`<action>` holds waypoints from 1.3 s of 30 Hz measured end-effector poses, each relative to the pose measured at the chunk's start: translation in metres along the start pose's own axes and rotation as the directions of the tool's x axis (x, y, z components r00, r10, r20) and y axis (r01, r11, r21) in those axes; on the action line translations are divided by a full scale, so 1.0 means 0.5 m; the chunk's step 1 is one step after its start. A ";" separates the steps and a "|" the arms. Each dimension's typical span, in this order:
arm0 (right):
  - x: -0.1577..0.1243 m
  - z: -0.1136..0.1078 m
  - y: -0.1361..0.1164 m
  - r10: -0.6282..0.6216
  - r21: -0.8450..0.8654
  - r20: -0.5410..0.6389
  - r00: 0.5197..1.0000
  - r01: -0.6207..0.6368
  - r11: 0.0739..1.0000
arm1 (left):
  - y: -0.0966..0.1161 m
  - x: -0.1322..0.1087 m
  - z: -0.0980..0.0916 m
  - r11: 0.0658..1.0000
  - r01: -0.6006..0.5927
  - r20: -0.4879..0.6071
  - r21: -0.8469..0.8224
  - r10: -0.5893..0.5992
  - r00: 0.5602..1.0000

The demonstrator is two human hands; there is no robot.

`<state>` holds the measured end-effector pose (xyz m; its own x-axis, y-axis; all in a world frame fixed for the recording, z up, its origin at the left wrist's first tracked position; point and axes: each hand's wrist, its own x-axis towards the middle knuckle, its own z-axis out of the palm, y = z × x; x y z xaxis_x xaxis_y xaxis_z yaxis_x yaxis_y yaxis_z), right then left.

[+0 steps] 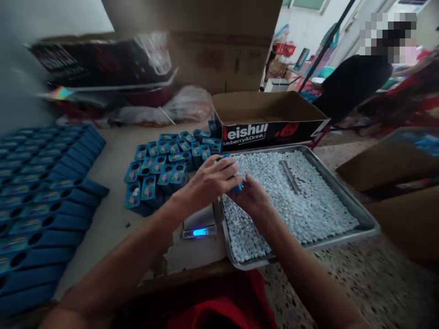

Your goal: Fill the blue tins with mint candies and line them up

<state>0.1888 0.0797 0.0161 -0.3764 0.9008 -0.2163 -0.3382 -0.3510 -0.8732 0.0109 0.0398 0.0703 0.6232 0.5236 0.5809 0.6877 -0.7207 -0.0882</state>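
My left hand (214,177) is wrapped over a small blue box (235,186), held above the near left edge of a metal tray (368,224). Close against the box's right side is my right hand (253,195), its fingers curled; what lies in them is hidden. Small white and pale blue pieces, like tablets or candies, fill the tray (318,205). A metal ruler-like strip (290,177) rests on them. Below my left hand sits a small digital scale (199,224) with a lit blue display. Left of the hands stand several upright blue boxes (164,171) with round holes in their tops.
Rows of blue boxes (44,214) cover the table's left side. An open black-printed carton (270,132) stands behind the tray. Clear plastic bags (188,105) and another carton (99,61) are at the back. Brown cartons (404,214) lie at right; a person (356,82) is beyond.
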 end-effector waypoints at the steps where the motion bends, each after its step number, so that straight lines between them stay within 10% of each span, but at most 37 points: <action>1: 0.005 0.001 -0.003 -0.012 0.013 0.013 1.000 0.012 1.000 | -0.001 0.009 0.004 0.999 -0.016 -0.010 0.046 0.017 1.000; 7: 0.022 -0.003 -0.003 0.065 0.285 0.004 0.998 -0.063 0.956 | -0.006 0.019 0.026 0.983 -0.073 -0.123 0.171 0.094 0.988; 13: 0.025 -0.012 0.001 0.148 0.403 -0.093 0.985 -0.098 0.910 | -0.013 -0.008 0.058 0.983 0.178 -0.232 -0.042 -0.183 0.955; 17: 0.022 -0.008 0.000 0.331 0.553 -0.141 0.933 -0.203 0.808 | 0.017 -0.040 0.066 0.786 0.499 -0.238 -0.364 -0.597 0.766; 20: 0.015 -0.009 -0.002 0.478 0.656 -0.101 0.872 -0.303 0.691 | 0.061 -0.084 0.057 0.486 0.683 -0.089 -0.545 -0.843 0.530; 23: 0.008 -0.017 -0.006 0.467 0.640 -0.056 0.882 -0.328 0.695 | 0.103 -0.143 0.042 0.180 0.721 0.082 -0.669 -0.947 0.312; 26: 0.004 -0.029 -0.015 0.405 0.623 -0.034 0.914 -0.298 0.724 | 0.131 -0.199 0.029 -0.005 0.714 0.223 -0.700 -0.952 0.211; 31: 0.001 -0.041 -0.028 0.217 0.433 0.029 0.976 -0.208 0.877 | 0.138 -0.253 0.022 -0.074 0.745 0.311 -0.663 -0.932 0.184; 36: 0.010 -0.047 -0.016 0.238 0.278 -0.004 0.971 -0.228 0.933 | 0.136 -0.290 -0.020 0.044 0.713 0.218 -0.700 -0.937 0.272; 39: 0.018 -0.054 -0.007 0.233 0.242 -0.045 0.971 -0.215 0.946 | 0.144 -0.332 -0.069 0.089 0.764 0.170 -0.638 -0.953 0.252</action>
<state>0.2099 0.0958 0.0052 -0.4055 0.8050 -0.4331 -0.4473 -0.5879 -0.6740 -0.0558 -0.1147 -0.0048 -0.4346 0.8958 0.0933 0.2997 0.0462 0.9529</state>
